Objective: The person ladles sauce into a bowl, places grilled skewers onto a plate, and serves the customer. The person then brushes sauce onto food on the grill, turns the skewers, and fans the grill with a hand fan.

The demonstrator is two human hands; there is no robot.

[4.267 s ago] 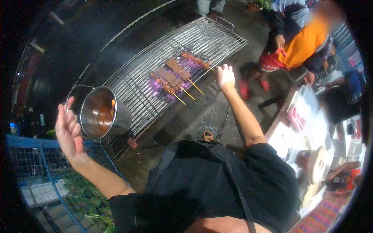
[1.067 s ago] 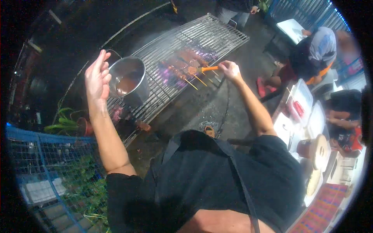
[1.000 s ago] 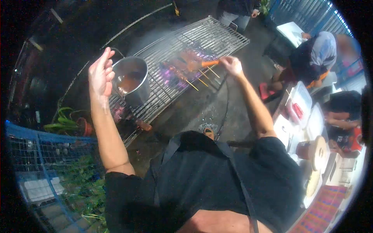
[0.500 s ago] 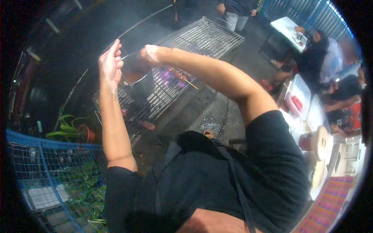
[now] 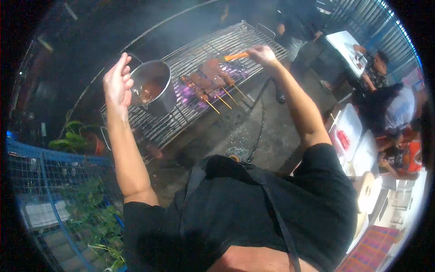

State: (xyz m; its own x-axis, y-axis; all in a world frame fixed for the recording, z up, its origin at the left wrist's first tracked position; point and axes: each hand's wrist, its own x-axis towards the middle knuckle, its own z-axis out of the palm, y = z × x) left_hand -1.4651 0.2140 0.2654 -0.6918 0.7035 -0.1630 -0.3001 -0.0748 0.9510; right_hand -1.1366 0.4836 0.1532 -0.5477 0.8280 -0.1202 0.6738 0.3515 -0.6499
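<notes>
My left hand [image 5: 118, 84] is closed on the wire handle of a metal pot [image 5: 164, 100], which is tilted so its mouth faces me. Reddish-brown sauce [image 5: 148, 90] shows inside it. My right hand [image 5: 263, 55] grips the orange handle of a basting brush [image 5: 236, 56]. The brush head is over the meat skewers [image 5: 206, 85], blurred; whether it touches them I cannot tell. Several skewers lie side by side on the grill [image 5: 240, 37], their sticks pointing toward me over its near edge.
Purple-tinted glowing coals and smoke show around the skewers. To the right, plastic tubs [image 5: 349, 120] and a round lid [image 5: 366, 192] crowd a table. People sit beyond, by a white table [image 5: 340, 43]; another person [image 5: 294, 27] stands behind the grill. Blue mesh fence [image 5: 50, 181] runs along the left.
My right hand has moved from the pot's mouth out to the right, bringing the brush over the skewers. The pot stays in my left hand, and more skewers are now visible.
</notes>
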